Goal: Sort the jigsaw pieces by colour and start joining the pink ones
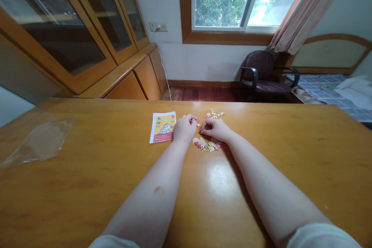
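Note:
Small jigsaw puzzle pieces (199,144) in white, yellow and pink lie loose on the wooden table (217,186) around both hands. My left hand (185,128) is closed in a pinch beside the right edge of a picture card (163,128), which shows a white bird on yellow and pink. What its fingertips hold, if anything, is too small to make out. Facing it, my right hand (217,129) pinches what looks like a small red puzzle piece at its fingertips. More yellow pieces (214,114) are scattered just beyond the right hand, and others lie partly hidden behind the left.
A clear plastic bag (43,139) lies flat at the table's left. Past the far edge are a glass-door cabinet (113,56), a white cord (164,66), an armchair (261,71) and a bed (334,89). A window (223,4) is in the wall ahead.

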The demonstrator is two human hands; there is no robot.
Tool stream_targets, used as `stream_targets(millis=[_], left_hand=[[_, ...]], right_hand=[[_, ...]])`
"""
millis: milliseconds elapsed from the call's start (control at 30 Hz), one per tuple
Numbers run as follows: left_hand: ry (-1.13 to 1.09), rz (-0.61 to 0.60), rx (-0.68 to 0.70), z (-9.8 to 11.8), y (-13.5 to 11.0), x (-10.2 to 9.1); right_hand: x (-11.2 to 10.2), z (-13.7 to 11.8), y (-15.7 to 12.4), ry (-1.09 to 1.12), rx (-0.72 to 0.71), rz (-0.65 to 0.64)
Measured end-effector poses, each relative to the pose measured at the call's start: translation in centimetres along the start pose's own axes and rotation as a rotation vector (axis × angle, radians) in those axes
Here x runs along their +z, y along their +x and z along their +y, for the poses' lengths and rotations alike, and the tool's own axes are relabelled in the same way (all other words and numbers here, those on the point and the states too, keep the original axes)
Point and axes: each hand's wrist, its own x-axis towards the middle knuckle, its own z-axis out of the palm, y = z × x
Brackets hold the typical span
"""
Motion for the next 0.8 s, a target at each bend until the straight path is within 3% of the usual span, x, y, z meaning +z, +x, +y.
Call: stream_targets(millis=[267, 500, 733, 800], left_hand=[[0.043, -0.007, 0.061, -0.2, 0.0, 0.5], [0.152, -0.077, 0.323, -0.2, -0.3, 1.2], [0.199, 0.002, 0.167, -0.6, -0.2, 1.1], [0.191, -0.012, 0.184, -0.6, -0.2, 1.0]], right_hand=[[-0.6, 0.0, 0.3, -0.333, -0.086, 0.157], [-1.7, 1.0, 0.5, -0.206, 0.018, 0.489], [-2.2, 2.0, 0.7, -0.108, 0.108, 0.567], [-2.1, 2.1, 0.8, -0.067, 0.117, 0.573]])
